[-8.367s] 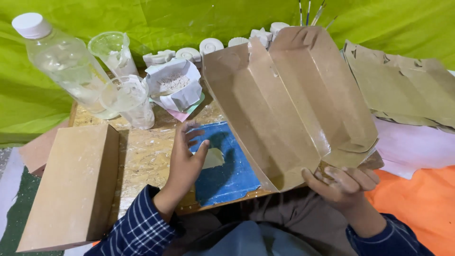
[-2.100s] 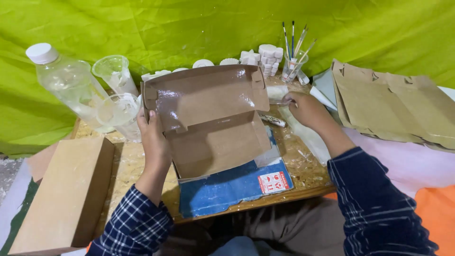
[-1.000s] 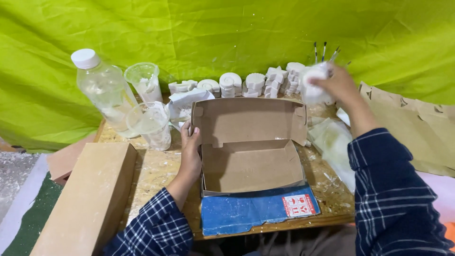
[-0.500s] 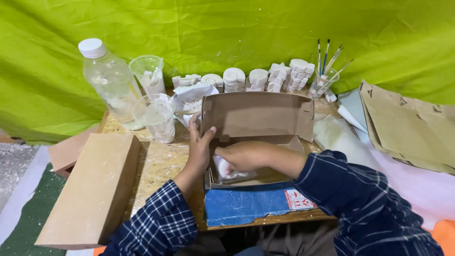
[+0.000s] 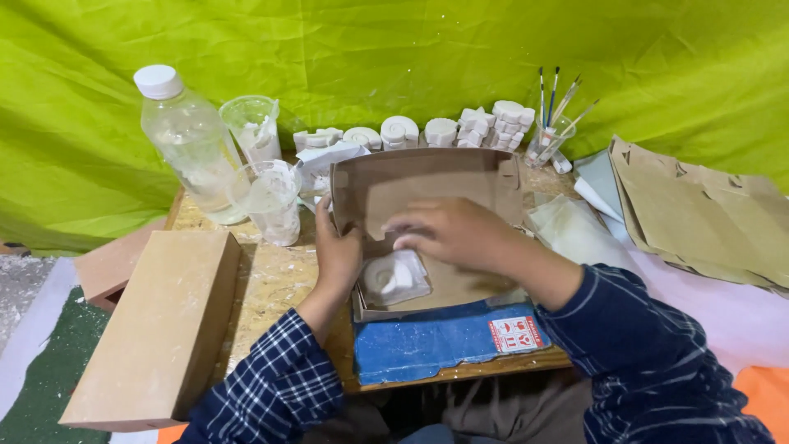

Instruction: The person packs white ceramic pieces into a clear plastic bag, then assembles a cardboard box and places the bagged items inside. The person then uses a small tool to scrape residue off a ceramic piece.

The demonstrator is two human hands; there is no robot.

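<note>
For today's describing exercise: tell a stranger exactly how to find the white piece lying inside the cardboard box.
Find the open brown cardboard box mid-table, before the green backdrop. On its floor, lower left, between the left hand and right hand, lies a white spiral shell-like cast. Unlike the similar white casts lined up behind, it lies alone inside the box.

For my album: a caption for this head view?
Left hand steadies a cardboard box; right hand hovers over a white cast inside.

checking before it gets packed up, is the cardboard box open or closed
Open. The cardboard box has its lid flap standing up at the back, and a white wrapped plaster piece lies visible inside; the left hand grips its left wall.
</note>
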